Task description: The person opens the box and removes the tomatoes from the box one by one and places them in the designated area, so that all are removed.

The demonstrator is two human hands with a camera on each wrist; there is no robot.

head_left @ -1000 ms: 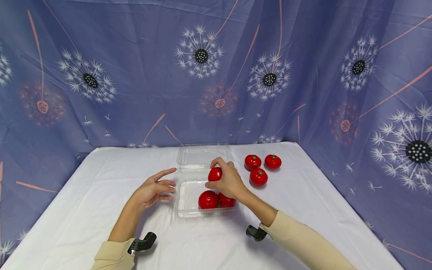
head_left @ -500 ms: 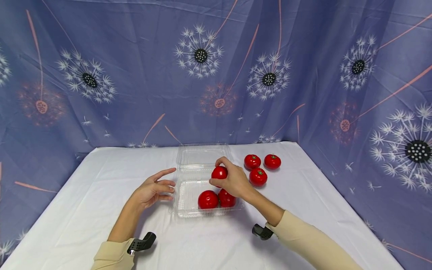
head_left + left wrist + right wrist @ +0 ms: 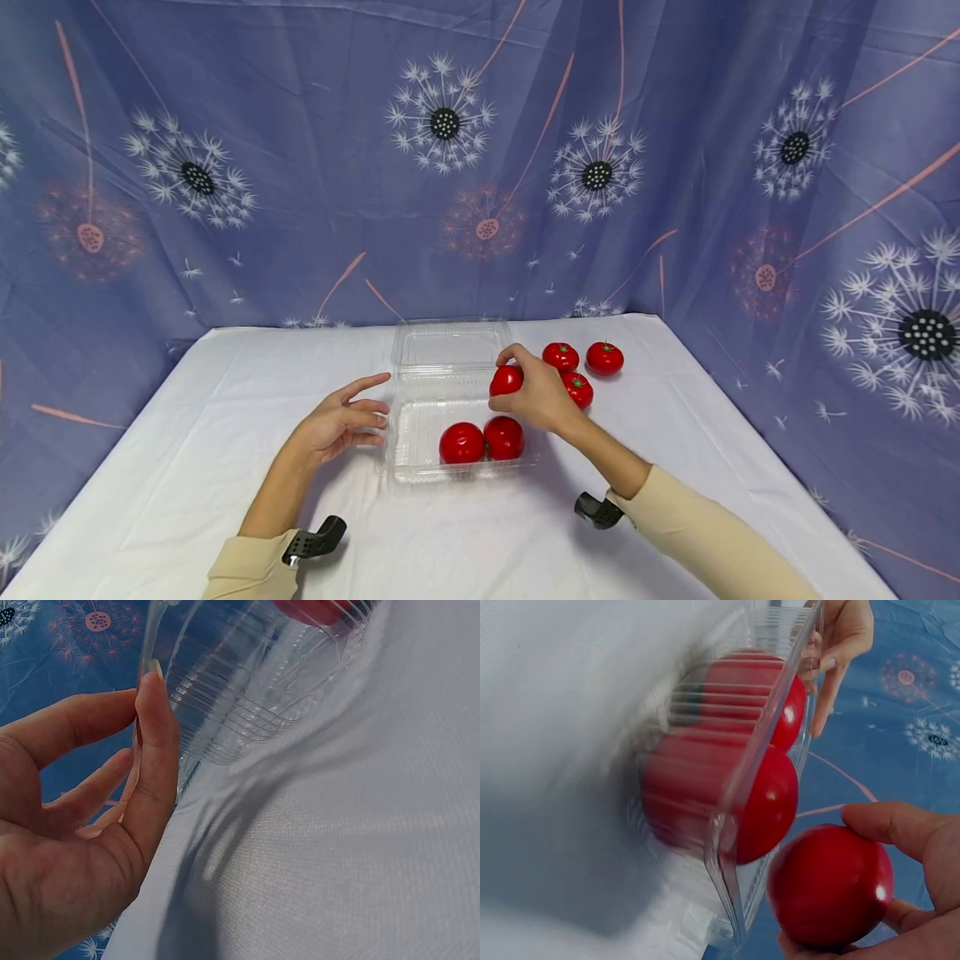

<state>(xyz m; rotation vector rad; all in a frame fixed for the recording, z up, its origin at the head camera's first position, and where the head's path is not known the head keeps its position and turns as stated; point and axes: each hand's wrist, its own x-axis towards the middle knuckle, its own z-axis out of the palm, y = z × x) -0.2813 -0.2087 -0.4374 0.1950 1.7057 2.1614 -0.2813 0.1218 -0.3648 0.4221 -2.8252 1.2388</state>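
My right hand (image 3: 542,400) pinches a red tomato (image 3: 506,380) between thumb and fingers, close to the right edge of a clear plastic clamshell container (image 3: 417,477). In the right wrist view, that held tomato (image 3: 829,886) is beside the container's rim. Two tomatoes sit inside the tray, a left one (image 3: 462,443) and a right one (image 3: 504,438), toward its front right. The fingers of my left hand (image 3: 330,429) reach to the container's left side; in the left wrist view their tips (image 3: 155,701) are right at its rim.
The container's lid (image 3: 452,343) lies folded back behind the tray. Three more tomatoes, one of them the far-right tomato (image 3: 604,358), are grouped on the white cloth (image 3: 675,467) at back right, the nearest partly hidden by my right hand. A blue patterned curtain (image 3: 315,108) stands behind.
My right hand has moved right with its tomato, from over the tray to its right edge, uncovering the right tomato inside. My left hand has stayed in place.
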